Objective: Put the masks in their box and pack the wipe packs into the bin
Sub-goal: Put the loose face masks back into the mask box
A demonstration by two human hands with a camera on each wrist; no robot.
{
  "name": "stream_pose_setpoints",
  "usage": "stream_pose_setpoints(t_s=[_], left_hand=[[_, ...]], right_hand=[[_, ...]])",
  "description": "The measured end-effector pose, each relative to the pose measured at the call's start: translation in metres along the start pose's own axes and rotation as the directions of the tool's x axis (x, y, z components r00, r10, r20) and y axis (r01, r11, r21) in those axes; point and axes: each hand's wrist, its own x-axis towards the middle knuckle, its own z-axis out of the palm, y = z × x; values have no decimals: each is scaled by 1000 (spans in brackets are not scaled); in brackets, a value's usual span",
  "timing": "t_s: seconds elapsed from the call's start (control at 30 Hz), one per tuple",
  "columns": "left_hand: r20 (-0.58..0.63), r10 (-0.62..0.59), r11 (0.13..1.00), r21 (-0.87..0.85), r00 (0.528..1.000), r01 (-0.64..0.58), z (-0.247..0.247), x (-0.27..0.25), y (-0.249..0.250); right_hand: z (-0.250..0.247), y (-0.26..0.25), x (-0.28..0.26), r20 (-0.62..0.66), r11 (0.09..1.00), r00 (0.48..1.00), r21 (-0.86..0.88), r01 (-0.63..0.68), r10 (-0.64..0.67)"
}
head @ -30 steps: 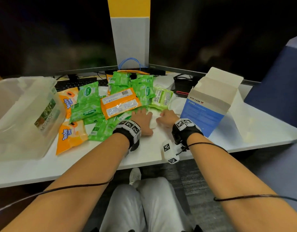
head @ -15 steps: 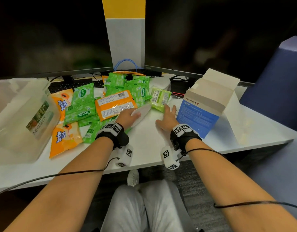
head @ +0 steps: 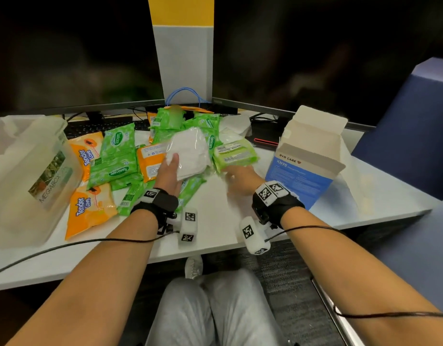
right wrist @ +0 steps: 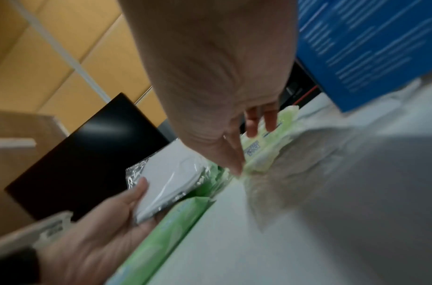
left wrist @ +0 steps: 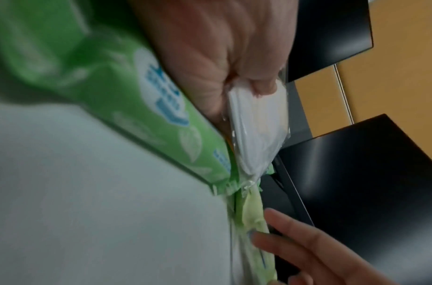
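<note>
My left hand (head: pixel 169 173) grips a white mask pack (head: pixel 190 153) in clear wrap, lifted over the pile of wipe packs; the left wrist view shows the thumb (left wrist: pixel 261 84) pressed on the mask pack (left wrist: pixel 256 131). My right hand (head: pixel 240 179) lies at the near edge of a light green wipe pack (head: pixel 234 153), its straight fingers (right wrist: pixel 258 123) touching the pack (right wrist: pixel 263 154). The open blue and white mask box (head: pixel 300 176) stands just right of that hand. The clear bin (head: pixel 28 171) sits at the far left.
Green wipe packs (head: pixel 118 156) and orange wipe packs (head: pixel 90 211) cover the white table (head: pixel 215 221) between bin and box. More white masks (head: pixel 236 124) lie behind the pile. Dark monitors (head: pixel 302 58) and cables stand along the back edge.
My left hand has picked the white mask pack up off the table and raised it over the pile. My right hand has reached forward to the light green pack.
</note>
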Motion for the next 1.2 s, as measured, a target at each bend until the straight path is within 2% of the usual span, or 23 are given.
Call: stream_pose_setpoints(t_s=[0.07, 0.1, 0.2, 0.43, 0.53, 0.67, 0.77, 0.83, 0.9, 0.97, 1.0, 1.07, 1.13, 1.2], left_hand=[[-17, 44, 999, 5, 999, -44, 1, -3, 0], [-13, 50, 999, -14, 999, -50, 1, -3, 0], [-23, 76, 997, 27, 997, -76, 0, 1, -3], [21, 12, 999, -52, 1000, -11, -6, 5, -6], [35, 0, 996, -90, 999, 3, -6, 5, -7], [32, 11, 992, -122, 999, -7, -7, 10, -10], [-7, 5, 995, -100, 1000, -6, -9, 14, -12], [-23, -4, 999, -38, 1000, 3, -10, 14, -10], [-39, 38, 996, 77, 999, -35, -6, 15, -3], [-29, 169, 941, 302, 985, -153, 6, 10, 17], [5, 257, 889, 392, 967, -238, 16, 5, 31], [149, 443, 771, 440, 884, -460, 40, -14, 64], [264, 610, 623, 423, 747, -658, 67, -39, 95], [331, 730, 480, 374, 597, -794, 90, -59, 118]], right_hand=[[2, -2, -3, -112, 1000, 994, 0, 7, -7], [5, -5, -5, -106, 999, 994, -37, -31, 27], [18, -11, -5, 52, 987, 990, -98, -128, 134], [1, -21, -8, 123, 984, 992, -178, 13, 9], [12, -23, -7, 122, 970, 992, -242, 27, 3], [11, -28, -12, 24, 967, 996, -239, 88, -85], [-16, -34, -25, -61, 979, 986, -143, 144, -154], [-42, -40, -43, -170, 982, 969, -92, 168, -181], [-74, -43, -66, -313, 973, 922, -45, 226, -228], [-112, -42, -94, -497, 948, 826, 20, 316, -265], [-132, -40, -108, -586, 932, 771, 72, 357, -250], [-167, -27, -129, -707, 889, 691, 210, 408, -151], [-188, -4, -138, -749, 827, 662, 345, 444, -42], [-190, 20, -137, -737, 784, 672, 455, 422, 67]])
